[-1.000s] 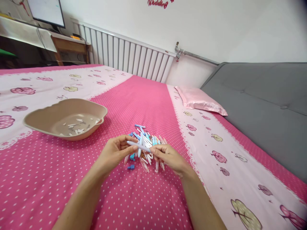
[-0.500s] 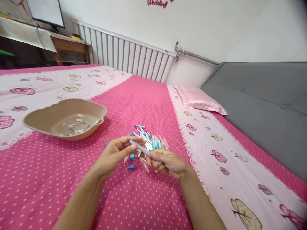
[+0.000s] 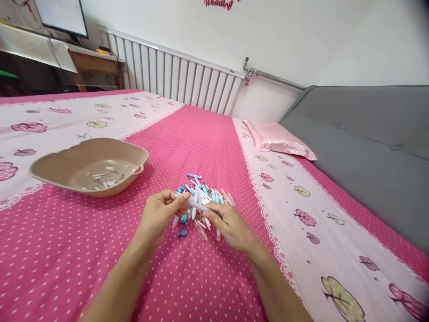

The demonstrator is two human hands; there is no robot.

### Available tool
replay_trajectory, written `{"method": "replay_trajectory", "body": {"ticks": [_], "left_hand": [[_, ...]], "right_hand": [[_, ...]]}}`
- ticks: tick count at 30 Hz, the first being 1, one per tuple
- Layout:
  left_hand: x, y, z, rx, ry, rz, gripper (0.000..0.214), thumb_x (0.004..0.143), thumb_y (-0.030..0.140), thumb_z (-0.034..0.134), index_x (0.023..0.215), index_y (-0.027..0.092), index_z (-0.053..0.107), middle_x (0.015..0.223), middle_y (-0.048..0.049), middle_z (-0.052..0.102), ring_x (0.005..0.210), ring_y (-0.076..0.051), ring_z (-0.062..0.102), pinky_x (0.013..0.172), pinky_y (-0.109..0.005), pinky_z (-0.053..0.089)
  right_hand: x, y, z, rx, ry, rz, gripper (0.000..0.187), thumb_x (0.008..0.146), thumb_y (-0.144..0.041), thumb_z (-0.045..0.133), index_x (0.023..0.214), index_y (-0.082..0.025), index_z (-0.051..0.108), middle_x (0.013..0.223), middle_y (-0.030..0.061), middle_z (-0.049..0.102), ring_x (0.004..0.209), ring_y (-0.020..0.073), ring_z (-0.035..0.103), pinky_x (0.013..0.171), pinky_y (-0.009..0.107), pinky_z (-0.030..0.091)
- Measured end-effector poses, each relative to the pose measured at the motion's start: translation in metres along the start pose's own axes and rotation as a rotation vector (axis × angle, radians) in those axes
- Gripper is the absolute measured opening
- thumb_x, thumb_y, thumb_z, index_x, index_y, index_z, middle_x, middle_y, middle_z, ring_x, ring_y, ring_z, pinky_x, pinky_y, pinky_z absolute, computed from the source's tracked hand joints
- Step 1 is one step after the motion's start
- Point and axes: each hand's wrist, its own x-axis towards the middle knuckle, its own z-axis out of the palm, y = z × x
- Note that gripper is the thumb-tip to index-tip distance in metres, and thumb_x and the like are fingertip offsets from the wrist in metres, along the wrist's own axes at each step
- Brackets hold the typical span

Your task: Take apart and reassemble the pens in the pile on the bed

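Note:
A pale lilac pen [image 3: 198, 205] is held level between my two hands, just above a pile of pen parts [image 3: 205, 193]. My left hand [image 3: 161, 213] pinches its left end between thumb and fingers. At the other end, my right hand [image 3: 233, 226] grips the pen with thumb and forefinger. The pile beneath has white sticks, blue and turquoise pieces and clear pinkish tubes, partly hidden by the hands. A small blue piece [image 3: 182, 233] lies apart on the pink dotted bedspread [image 3: 201, 277].
To the left stands a beige basin [image 3: 83, 154] with several small white pieces in it. A pink pillow [image 3: 279, 138] lies at the back right against the grey headboard [image 3: 365, 120]. A white radiator [image 3: 174, 71] runs along the wall.
The pen has moved slightly left and is closer to level. My left hand has closed round its left end, and the right hand's fingers have shifted on it.

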Motion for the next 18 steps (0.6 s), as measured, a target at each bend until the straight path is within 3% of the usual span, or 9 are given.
{"method": "replay_trajectory", "body": {"ticks": [5,11,13,15,17,18], "left_hand": [[-0.0013,-0.0003,-0.0004,0.185,0.048,0.039,0.044,0.065,0.05,0.067,0.043,0.017,0.047,0.037,0.002,0.049,0.036,-0.007,0.04,0.04,-0.021,0.03],[-0.0017,0.0027,-0.0032,0.283,-0.019,-0.012,0.051,0.069,0.057,0.058,0.042,0.016,0.049,0.036,0.0009,0.046,0.035,-0.007,0.038,0.04,-0.022,0.029],[-0.0018,0.0049,-0.0033,0.256,-0.029,0.011,0.043,0.068,0.055,0.061,0.056,0.013,0.059,0.048,-0.0022,0.058,0.042,-0.01,0.049,0.044,-0.023,0.037],[-0.0022,0.0064,-0.0026,0.195,-0.046,0.096,0.041,0.062,0.045,0.07,0.085,0.013,0.064,0.077,-0.0069,0.07,0.063,-0.016,0.063,0.057,-0.026,0.047],[-0.0025,0.0061,-0.0017,0.15,-0.133,0.168,0.051,0.058,0.034,0.075,0.103,0.015,0.06,0.097,-0.009,0.069,0.081,-0.02,0.065,0.07,-0.03,0.051],[-0.0026,0.0053,-0.0014,0.142,-0.182,0.183,0.048,0.059,0.032,0.074,0.102,0.015,0.06,0.096,-0.0091,0.07,0.083,-0.02,0.065,0.073,-0.031,0.051]], "right_hand": [[-0.0013,-0.001,0.0032,-0.203,0.162,-0.053,0.019,0.088,-0.03,0.052,0.09,-0.025,0.069,0.073,-0.0008,0.062,0.067,0.0139,0.052,0.063,0.024,0.034],[-0.0005,0.005,0.0036,-0.271,0.282,-0.106,0.02,0.086,-0.028,0.055,0.099,-0.027,0.069,0.082,0.0033,0.067,0.079,0.0193,0.056,0.073,0.03,0.04],[0.0001,0.0062,0.0021,-0.259,0.291,-0.1,0.019,0.085,-0.027,0.056,0.099,-0.026,0.069,0.086,0.0039,0.068,0.082,0.02,0.057,0.076,0.032,0.04],[0.0004,0.0066,0.0,-0.24,0.293,-0.078,0.019,0.085,-0.027,0.056,0.099,-0.024,0.069,0.089,0.0049,0.068,0.083,0.0202,0.057,0.076,0.032,0.041],[0.0004,0.0064,-0.0022,-0.217,0.292,-0.062,0.02,0.086,-0.027,0.054,0.099,-0.023,0.069,0.088,0.0047,0.068,0.082,0.0199,0.057,0.075,0.031,0.041],[0.0003,0.0062,-0.0031,-0.205,0.291,-0.056,0.02,0.086,-0.027,0.054,0.099,-0.023,0.069,0.087,0.0043,0.068,0.082,0.0198,0.057,0.074,0.031,0.041]]}}
